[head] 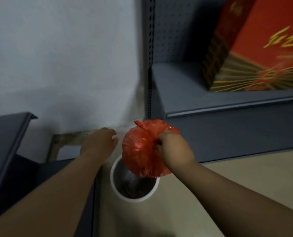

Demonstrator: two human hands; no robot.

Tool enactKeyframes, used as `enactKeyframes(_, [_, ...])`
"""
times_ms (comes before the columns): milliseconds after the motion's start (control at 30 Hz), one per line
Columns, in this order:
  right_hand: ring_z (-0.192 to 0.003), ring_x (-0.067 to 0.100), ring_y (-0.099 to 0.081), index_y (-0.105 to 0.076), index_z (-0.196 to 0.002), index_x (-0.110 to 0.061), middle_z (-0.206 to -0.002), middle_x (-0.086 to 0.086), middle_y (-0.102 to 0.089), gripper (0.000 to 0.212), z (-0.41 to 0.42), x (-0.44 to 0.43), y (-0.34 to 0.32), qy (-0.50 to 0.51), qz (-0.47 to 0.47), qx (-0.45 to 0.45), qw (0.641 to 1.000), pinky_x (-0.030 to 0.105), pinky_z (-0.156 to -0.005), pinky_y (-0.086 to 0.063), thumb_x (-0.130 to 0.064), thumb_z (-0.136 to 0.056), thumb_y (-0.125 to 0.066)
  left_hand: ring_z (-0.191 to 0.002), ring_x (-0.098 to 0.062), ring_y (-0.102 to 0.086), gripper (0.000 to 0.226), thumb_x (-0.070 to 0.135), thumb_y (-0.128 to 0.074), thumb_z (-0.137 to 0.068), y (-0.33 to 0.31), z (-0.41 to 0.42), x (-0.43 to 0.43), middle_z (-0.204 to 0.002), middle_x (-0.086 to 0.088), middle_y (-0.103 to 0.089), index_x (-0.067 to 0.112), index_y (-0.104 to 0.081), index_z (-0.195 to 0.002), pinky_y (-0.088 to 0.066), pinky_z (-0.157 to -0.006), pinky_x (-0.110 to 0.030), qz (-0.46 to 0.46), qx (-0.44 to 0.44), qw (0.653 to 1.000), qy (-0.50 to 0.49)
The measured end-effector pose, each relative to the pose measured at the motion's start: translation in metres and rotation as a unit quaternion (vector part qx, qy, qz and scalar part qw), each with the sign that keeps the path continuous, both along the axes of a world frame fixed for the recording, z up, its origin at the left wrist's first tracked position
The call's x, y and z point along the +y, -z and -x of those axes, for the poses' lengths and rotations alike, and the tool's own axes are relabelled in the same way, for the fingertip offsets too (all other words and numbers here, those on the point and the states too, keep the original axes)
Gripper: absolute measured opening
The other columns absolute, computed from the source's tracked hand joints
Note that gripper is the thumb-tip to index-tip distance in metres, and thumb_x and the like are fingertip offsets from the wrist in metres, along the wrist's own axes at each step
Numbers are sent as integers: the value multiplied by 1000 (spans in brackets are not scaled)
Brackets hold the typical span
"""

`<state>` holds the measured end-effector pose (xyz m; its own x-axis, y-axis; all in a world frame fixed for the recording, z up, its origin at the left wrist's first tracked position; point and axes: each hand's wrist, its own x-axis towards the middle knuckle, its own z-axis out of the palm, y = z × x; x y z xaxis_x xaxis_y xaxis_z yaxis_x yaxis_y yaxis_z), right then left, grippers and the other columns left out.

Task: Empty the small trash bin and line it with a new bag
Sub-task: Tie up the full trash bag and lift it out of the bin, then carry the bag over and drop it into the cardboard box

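Clearly, the right hand [174,149] was clenched around the gathered neck of a red plastic bag [142,151], its fingers [161,142] closed tight on the bunched film. That bag hung bulging and full below the fist, held up in the air over the far rim of the small trash bin [115,189]; whatever filled it stayed hidden behind the wrinkled red plastic. The left hand [99,142] reached forward beside the bag with fingers loosely spread and nothing in its grasp, near the bag but apart from it.

Below the bag stood the bin, a round white tub on the pale floor [210,194], upright and uncovered. Its inside looked dark and shiny; the blur made it impossible to tell if anything lay at the bottom, and no liner showed over the rim.

Beyond the hands, grey metal shelving [227,106] ran along the right, carrying a large red box [255,48] with gold lettering, tilted in the wide-angle view. Another grey shelf edge [7,139] sat at the left, and a whitish wall [65,57] filled the corner between them.
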<state>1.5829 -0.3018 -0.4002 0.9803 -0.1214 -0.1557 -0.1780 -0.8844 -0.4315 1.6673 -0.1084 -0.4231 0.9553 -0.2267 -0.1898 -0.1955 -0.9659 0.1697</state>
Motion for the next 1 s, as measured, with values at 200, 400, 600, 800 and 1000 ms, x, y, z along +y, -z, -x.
enactKeyframes(200, [-106, 32, -59, -66, -100, -10, -112, 11, -60, 20, 66, -40, -110, 125, 37, 1, 992, 35, -82, -48, -11, -87, -52, -109, -31, -59, 33, 34, -49, -92, -119, 28, -59, -118, -10, -62, 13, -64, -113, -48, -93, -41, 25, -41, 991, 127])
enactKeyframes(400, [-99, 30, -63, -69, -100, -9, -93, 12, -64, 21, 173, -87, -182, 246, 41, 43, 967, 35, -82, -49, -9, -83, -55, -103, -24, -61, 33, 41, -47, -92, -190, 94, -134, -114, -3, -63, 20, -63, -111, -51, -84, -35, 14, -71, 954, 291])
enactKeyframes(600, [-101, 30, -62, -67, -99, -13, -108, 10, -64, 21, 321, -134, -232, 423, 73, 15, 903, 33, -85, -49, -13, -84, -52, -106, -20, -58, 36, 41, -43, -94, -241, 198, -240, -119, 1, -58, 19, -59, -118, -48, -87, -35, 25, -86, 880, 467])
enactKeyframes(800, [-103, 33, -61, -68, -99, -12, -110, 10, -64, 20, 501, -168, -272, 547, 145, 16, 824, 34, -80, -49, -12, -87, -51, -109, -25, -58, 37, 42, -45, -92, -289, 365, -349, -120, -2, -60, 19, -62, -115, -45, -88, -35, 33, -131, 779, 613])
enactKeyframes(1000, [-98, 32, -62, -69, -95, -13, -107, 9, -65, 16, 710, -181, -270, 683, 142, 43, 715, 32, -72, -46, -11, -87, -55, -115, -21, -56, 39, 43, -42, -93, -309, 585, -417, -126, 1, -58, 23, -58, -121, -45, -94, -35, 51, -133, 662, 736])
